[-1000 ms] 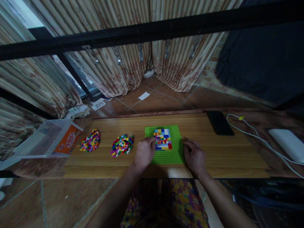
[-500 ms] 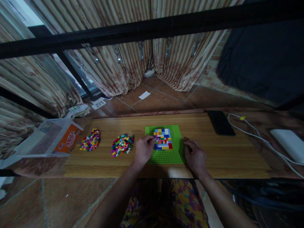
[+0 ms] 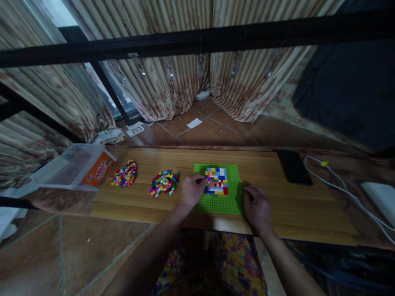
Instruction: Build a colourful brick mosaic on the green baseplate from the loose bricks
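Observation:
A green baseplate point(image 3: 230, 203) lies on the wooden board point(image 3: 286, 209) in front of me. A patch of many-coloured small bricks point(image 3: 216, 181) is pressed onto its upper middle. My left hand point(image 3: 190, 191) rests on the plate's left side, thumb and forefinger pinched at the left edge of the brick patch. Whether a brick sits between the fingertips is too small to tell. My right hand point(image 3: 256, 206) lies on the plate's right edge, its fingers curled against it. Two heaps of loose coloured bricks, one nearer point(image 3: 164, 183) and one farther point(image 3: 125, 174), lie to the left.
A clear plastic box with an orange label point(image 3: 77, 166) stands at the board's left end. A black phone point(image 3: 293, 166), a white cable point(image 3: 345, 187) and a white device point(image 3: 381, 197) are at the right. A black bar point(image 3: 197, 41) crosses overhead; striped curtains hang behind.
My left hand has slid from the lower left of the brick patch up to its left edge, fingers now pinched. The right hand has stayed on the plate's edge. The view has shifted slightly.

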{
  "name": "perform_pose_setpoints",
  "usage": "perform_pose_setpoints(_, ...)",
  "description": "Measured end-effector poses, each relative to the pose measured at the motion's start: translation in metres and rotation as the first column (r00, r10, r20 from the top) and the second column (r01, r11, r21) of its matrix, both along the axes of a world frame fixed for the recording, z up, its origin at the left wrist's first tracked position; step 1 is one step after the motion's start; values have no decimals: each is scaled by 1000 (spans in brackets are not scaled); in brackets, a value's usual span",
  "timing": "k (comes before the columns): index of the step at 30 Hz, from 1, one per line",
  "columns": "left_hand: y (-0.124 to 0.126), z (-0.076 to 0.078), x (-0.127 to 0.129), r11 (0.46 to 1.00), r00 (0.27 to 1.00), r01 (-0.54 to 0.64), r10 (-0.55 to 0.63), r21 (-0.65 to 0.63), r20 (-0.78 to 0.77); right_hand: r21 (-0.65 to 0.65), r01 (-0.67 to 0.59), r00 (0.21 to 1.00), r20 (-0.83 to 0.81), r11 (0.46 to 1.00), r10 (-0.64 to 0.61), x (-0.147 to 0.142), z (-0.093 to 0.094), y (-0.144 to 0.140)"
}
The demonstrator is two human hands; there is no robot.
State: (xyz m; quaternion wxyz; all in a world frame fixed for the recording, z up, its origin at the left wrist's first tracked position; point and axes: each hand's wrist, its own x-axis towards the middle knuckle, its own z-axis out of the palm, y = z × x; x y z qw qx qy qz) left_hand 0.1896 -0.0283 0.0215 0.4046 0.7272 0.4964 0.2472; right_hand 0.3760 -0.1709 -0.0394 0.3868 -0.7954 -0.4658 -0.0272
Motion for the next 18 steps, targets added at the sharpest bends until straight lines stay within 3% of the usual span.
perform_pose_setpoints(6,-3,5,-26,999,992,-34,33,6,123,-3,-8,1000,28,1000,8,1,-2,-1)
perform_pose_setpoints(11,5,12,-97,976,953,-218,213,0,215,12,-35,999,18,999,35,3,-3,-3)
perform_pose_setpoints(14,15,13,-149,924,931,-365,361,112,53,41,-22,1000,-13,999,23,6,0,-5)
perform_pose_setpoints(18,27,2,-195,866,862,-417,473,276,-183,160,5,1000,3,987,-6,-16,24,-3)
